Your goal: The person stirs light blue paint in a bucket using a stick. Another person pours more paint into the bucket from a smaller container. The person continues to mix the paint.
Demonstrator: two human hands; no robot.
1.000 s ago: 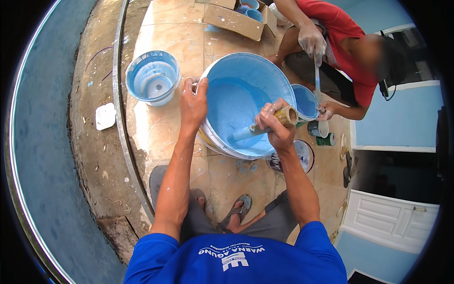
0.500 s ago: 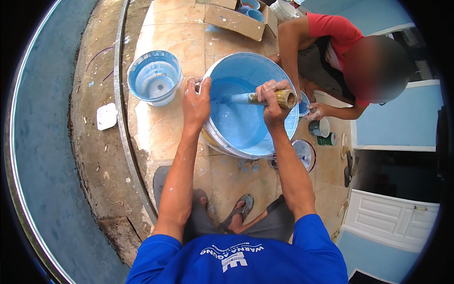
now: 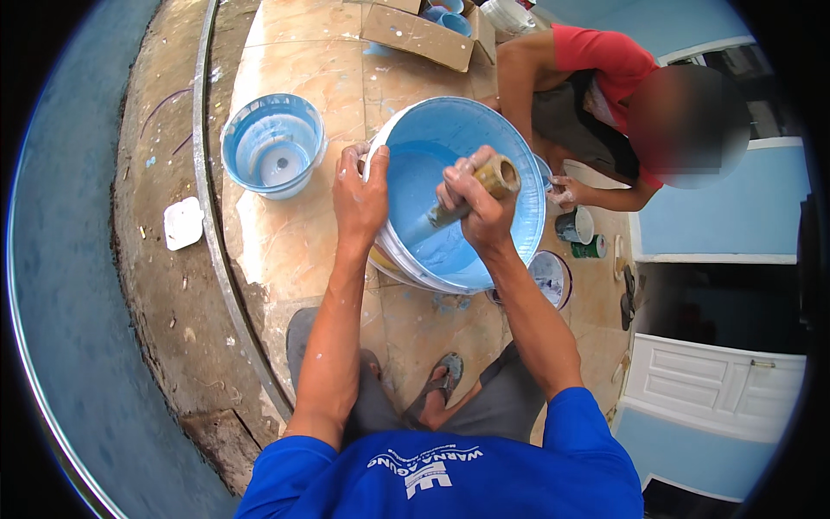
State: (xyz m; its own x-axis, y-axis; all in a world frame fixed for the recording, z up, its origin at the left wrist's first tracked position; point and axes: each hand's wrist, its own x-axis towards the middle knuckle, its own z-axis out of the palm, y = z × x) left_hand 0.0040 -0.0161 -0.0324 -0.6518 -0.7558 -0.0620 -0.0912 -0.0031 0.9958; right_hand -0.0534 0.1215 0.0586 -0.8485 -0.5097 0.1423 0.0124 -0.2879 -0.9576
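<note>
A large white bucket (image 3: 529, 227) stands in front of me, its inner wall coated in blue and blue paint (image 3: 413, 183) lying inside. My left hand (image 3: 360, 190) grips the bucket's left rim, thumb inside and fingers over the outer side. In my right hand (image 3: 481, 201) is a bamboo stick (image 3: 500, 176), with my fingers wrapped round its upper part. The stick slants down to the left, and its paint-covered lower end reaches into the blue paint. White and blue smears mark my fingers.
A smaller blue-stained bucket (image 3: 275, 177) stands on the tiles to the left. At the right, a co-worker in a red shirt (image 3: 605, 60) crouches, one hand (image 3: 566, 192) beside a small blue container. Paint tubs (image 3: 550, 275) and a green can (image 3: 590, 247) stand nearby; a cardboard box (image 3: 418, 36) lies beyond.
My right hand has shifted left and slightly down with the bamboo stick, whose top end now tips more upward. My left hand keeps its hold on the bucket rim.
</note>
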